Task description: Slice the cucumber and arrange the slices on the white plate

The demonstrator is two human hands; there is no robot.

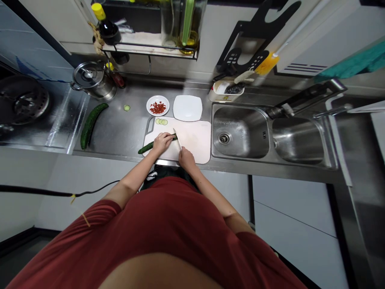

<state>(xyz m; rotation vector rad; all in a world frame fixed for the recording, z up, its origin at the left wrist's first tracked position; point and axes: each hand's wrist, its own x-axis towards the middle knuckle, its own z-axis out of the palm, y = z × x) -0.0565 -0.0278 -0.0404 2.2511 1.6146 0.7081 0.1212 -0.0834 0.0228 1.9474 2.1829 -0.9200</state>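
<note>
A dark green cucumber [146, 147] lies across the pale cutting board [195, 138], its uncut end poking past the board's left edge. My left hand [163, 142] is closed over the cucumber near its right end. In my right hand [187, 157] is a knife [177, 139], gripped by its handle. The blade stands at the cucumber's right end, just beside my left fingertips; whether it touches the flesh I cannot tell. Several round cucumber slices [161, 121] lie in an overlapping row at the board's upper left.
Behind the board sit a plate of chopped red pieces [158, 107] and a white square plate [187, 107]. A second cucumber [92, 125], a cut end piece [126, 107] and a steel pot [94, 80] are leftward. The double sink [240, 132] adjoins the board's right side.
</note>
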